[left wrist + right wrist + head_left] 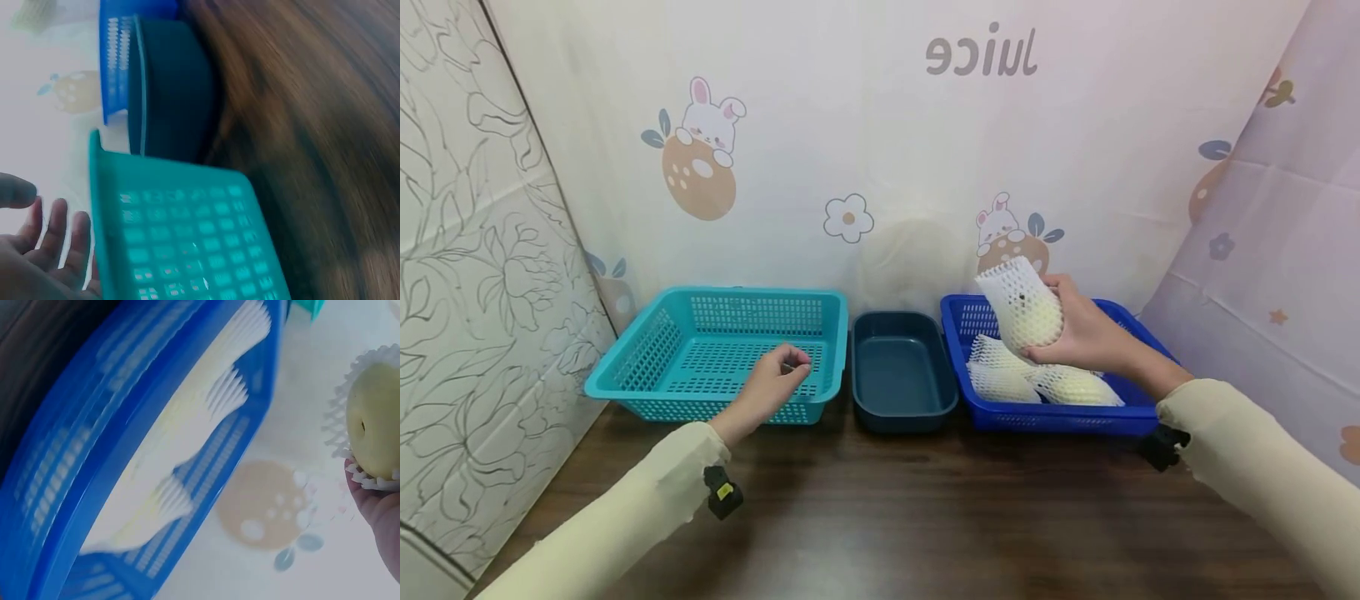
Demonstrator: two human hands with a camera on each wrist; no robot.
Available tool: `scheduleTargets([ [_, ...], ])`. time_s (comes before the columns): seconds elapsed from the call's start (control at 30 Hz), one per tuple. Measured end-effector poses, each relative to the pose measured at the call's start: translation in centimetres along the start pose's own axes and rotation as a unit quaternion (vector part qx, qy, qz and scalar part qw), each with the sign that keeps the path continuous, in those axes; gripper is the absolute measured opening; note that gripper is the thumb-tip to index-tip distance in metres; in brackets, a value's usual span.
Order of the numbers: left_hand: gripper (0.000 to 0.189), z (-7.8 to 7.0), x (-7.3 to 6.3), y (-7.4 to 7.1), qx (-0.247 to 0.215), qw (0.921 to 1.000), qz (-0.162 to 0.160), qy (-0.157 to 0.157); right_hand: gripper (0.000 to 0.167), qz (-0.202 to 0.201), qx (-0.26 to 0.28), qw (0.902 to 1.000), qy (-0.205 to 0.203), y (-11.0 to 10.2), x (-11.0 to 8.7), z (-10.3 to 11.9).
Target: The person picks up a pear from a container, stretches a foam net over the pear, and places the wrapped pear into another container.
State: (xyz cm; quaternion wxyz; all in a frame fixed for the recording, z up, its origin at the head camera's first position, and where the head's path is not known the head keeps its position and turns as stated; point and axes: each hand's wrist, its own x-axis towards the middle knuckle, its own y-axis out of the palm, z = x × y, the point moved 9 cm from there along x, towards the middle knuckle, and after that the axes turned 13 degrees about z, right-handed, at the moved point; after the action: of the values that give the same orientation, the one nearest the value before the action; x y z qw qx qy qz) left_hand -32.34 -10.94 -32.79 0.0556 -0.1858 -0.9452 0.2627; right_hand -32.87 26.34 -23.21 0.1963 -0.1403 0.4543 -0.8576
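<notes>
My right hand [1086,333] grips a pale yellow pear [1033,312] in a white foam net, lifted above the blue basket [1015,415]. In the right wrist view, the pear's [375,419] bare end shows at the net's frilled opening. Several more net-wrapped pears [1078,387] lie in the blue basket. My left hand [772,379] is over the near right part of the teal basket [722,292], fingers loosely bent and holding nothing. The left wrist view shows its fingers [56,231] beside the teal basket's rim.
Between the two baskets stands a dark blue-grey tub [904,421]. All three containers stand in a row on the brown wooden table [880,508], against a printed curtain [790,150]. A white flower-patterned panel [482,275] borders the left side.
</notes>
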Motion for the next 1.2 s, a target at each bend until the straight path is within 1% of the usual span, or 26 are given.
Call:
scheduleTargets([
  [0.1,0.018,0.7,0.1,0.1,0.059,0.9979,0.018,-0.018,0.097,0.003,-0.014,0.9997,0.018,-0.6,-0.1,-1.7],
  [0.23,0.023,1.6,0.2,0.6,0.122,0.9911,0.042,-0.034,0.094,0.013,-0.038,0.9988,0.028,-1.1,0.0,-3.6],
  [0.37,0.027,2.1,0.1,1.2,0.158,0.9846,0.064,-0.041,0.09,0.025,-0.045,0.9982,0.032,-1.2,0.3,-5.1],
  [0.53,0.037,2.1,0.1,1.8,0.194,0.9762,0.086,-0.044,0.091,0.05,-0.043,0.9968,0.046,-0.7,0.9,-7.1],
  [0.6,0.041,2.1,0.1,1.9,0.212,0.9722,0.088,-0.046,0.09,0.064,-0.055,0.9948,0.057,-0.4,1.1,-7.9],
  [0.7,0.044,1.9,0.2,2.2,0.25,0.9634,0.088,-0.04,0.087,0.081,-0.085,0.99,0.078,0.0,1.6,-9.3],
  [0.73,0.044,1.9,0.2,2.3,0.264,0.9599,0.087,-0.035,0.086,0.086,-0.094,0.9883,0.084,0.3,1.8,-9.8],
  [0.83,0.042,1.7,0.1,2.7,0.308,0.9478,0.081,-0.004,0.083,0.101,-0.123,0.9823,0.099,1.0,2.3,-11.2],
  [0.93,0.042,1.6,-0.1,2.9,0.334,0.9397,0.072,0.016,0.083,0.125,-0.132,0.9773,0.108,2.0,2.7,-12.2],
  [1.0,0.042,1.6,-0.2,3.0,0.338,0.9383,0.07,0.019,0.086,0.142,-0.135,0.9737,0.116,2.7,2.9,-12.8],
  [1.1,0.045,1.7,-0.2,3.0,0.339,0.9384,0.067,0.014,0.089,0.159,-0.134,0.9702,0.125,3.4,3.0,-13.2],
  [1.2,0.047,1.8,-0.2,2.8,0.343,0.9369,0.066,0.014,0.091,0.159,-0.138,0.9687,0.131,3.5,3.2,-13.2],
])
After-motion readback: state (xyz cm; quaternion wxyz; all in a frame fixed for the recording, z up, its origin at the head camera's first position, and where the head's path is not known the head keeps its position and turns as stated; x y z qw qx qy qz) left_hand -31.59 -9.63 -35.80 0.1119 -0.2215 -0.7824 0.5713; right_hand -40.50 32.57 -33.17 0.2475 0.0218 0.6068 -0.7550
